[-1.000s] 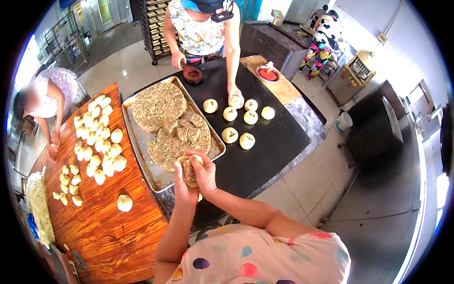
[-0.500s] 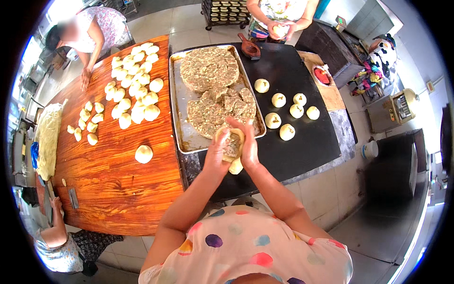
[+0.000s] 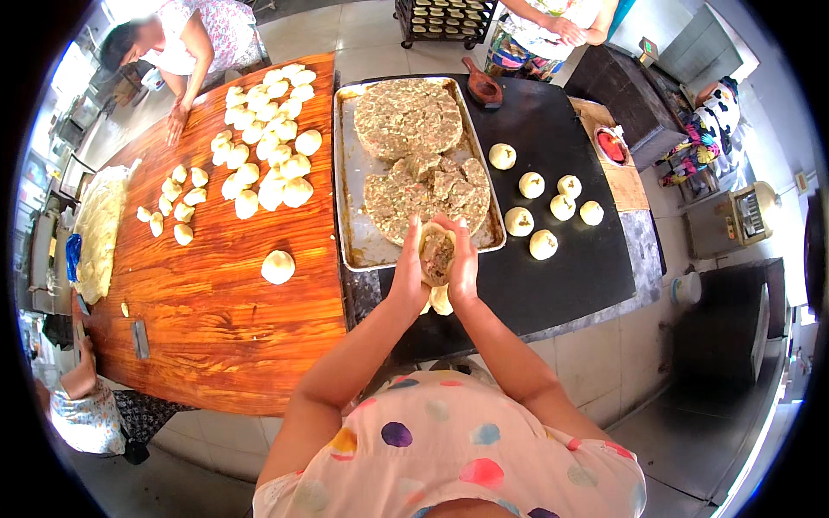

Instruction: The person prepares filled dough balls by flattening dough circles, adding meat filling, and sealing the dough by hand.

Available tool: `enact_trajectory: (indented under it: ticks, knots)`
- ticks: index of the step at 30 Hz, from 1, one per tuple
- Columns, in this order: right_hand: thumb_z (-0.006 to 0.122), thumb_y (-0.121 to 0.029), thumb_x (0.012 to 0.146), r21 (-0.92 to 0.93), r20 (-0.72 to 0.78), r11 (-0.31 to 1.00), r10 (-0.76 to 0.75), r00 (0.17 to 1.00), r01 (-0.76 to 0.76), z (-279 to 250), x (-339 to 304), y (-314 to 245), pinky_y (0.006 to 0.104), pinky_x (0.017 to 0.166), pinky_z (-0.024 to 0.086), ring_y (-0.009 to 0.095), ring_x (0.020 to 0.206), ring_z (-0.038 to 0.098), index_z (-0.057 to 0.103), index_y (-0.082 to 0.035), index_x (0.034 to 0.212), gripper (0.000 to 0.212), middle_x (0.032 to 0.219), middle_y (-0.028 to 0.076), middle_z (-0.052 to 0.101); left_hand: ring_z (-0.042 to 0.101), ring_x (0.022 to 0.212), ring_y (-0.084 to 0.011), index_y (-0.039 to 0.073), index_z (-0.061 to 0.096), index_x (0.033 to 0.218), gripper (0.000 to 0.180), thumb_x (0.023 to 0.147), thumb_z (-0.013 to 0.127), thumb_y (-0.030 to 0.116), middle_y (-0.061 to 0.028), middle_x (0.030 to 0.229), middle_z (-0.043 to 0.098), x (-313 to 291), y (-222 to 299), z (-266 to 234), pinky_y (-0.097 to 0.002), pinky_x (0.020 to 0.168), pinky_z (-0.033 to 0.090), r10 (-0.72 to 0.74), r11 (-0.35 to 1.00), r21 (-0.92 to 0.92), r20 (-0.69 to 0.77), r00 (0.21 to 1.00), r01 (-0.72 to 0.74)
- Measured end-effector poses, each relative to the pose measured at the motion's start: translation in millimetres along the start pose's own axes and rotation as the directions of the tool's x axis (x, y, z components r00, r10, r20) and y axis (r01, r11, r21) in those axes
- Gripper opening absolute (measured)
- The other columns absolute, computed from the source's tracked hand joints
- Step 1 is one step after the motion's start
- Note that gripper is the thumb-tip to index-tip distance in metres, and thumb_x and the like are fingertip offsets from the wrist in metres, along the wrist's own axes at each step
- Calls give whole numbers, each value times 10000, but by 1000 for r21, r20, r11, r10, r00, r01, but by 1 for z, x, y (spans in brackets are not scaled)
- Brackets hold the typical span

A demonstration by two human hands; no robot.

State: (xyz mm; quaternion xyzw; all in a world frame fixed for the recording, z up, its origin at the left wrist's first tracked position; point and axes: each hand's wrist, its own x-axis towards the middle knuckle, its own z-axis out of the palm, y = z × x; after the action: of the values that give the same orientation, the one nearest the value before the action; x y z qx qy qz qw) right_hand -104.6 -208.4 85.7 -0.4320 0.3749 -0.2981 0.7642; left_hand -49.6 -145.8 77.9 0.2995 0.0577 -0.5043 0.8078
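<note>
Between my palms sits a round dough wrapper (image 3: 427, 239) with brownish meat filling (image 3: 440, 256) showing in its open middle. My left hand (image 3: 408, 274) presses its left side, and my right hand (image 3: 465, 269) cups the right, fingers pointing away from me. Just beneath my wrists, pale dough pieces (image 3: 440, 300) rest on the black board (image 3: 553, 289), partly hidden. Beyond my fingertips a metal tray (image 3: 360, 252) bears two large mounds of filling, a far one (image 3: 406, 121) and a broken-up near one (image 3: 432, 194).
Several filled buns (image 3: 543, 244) stand on the board's right. A brown scoop (image 3: 484, 89) and a plate of red stuff (image 3: 611, 145) lie farther back. The wooden table (image 3: 224, 337) at left holds many dough balls (image 3: 259, 129), one single ball (image 3: 277, 267) and a dough slab (image 3: 99, 237). Co-workers stand around.
The whole view has shifted, moving the tables slightly right. My hands have straightened to both sides of the wrapper. The far co-worker's hands no longer show a pale ball.
</note>
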Motion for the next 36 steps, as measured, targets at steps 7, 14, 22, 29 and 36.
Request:
enact_trajectory:
  ticks: [7, 14, 22, 29, 36]
  knots:
    - [621, -213, 950, -500, 100, 777, -386, 917, 382, 0, -1, 30, 342, 963, 452, 217, 1108, 615, 647, -4, 1119, 270, 1155, 155, 669, 570, 846, -108, 59, 595, 1134, 470, 1023, 437, 488, -10, 964, 608, 12, -10, -14, -300, 725, 482, 139, 953, 290, -174, 975, -84]
    - [476, -470, 995, -71, 86, 997, -7, 996, 13, -7, 32, 16, 325, 993, 419, 182, 1084, 580, 649, -12, 1169, 520, 1130, 83, 637, 606, 1120, -272, 58, 530, 1262, 769, 932, 324, 722, -141, 1239, 595, 21, 10, -13, -405, 979, 486, -110, 988, 104, -49, 993, 115]
    - [445, -403, 1015, 282, -225, 959, 23, 974, 42, 4, 56, 12, 350, 922, 456, 194, 1019, 575, 660, -88, 1095, 389, 1085, 48, 606, 548, 1227, -269, 73, 562, 1262, 694, 939, 417, 670, -132, 1283, 591, 43, 31, 0, -482, 1032, 432, -186, 982, 19, 168, 968, 186]
    - [424, -461, 1016, 86, -8, 994, -67, 998, 67, -7, 42, 18, 335, 962, 439, 201, 1050, 588, 643, -5, 1127, 517, 1114, 91, 645, 665, 1003, -252, 39, 584, 1160, 607, 966, 439, 595, -128, 1103, 664, 49, 11, -16, -391, 917, 531, -99, 986, 111, -183, 978, 121]
    - [526, -270, 1014, -454, 128, 674, -598, 791, 583, 19, 14, 22, 340, 979, 433, 243, 1056, 627, 703, -1, 1075, 327, 1097, 133, 696, 578, 765, -118, -3, 660, 1031, 524, 1028, 434, 469, -53, 880, 653, 38, 2, -18, -307, 645, 481, 358, 727, 666, -163, 919, -165]
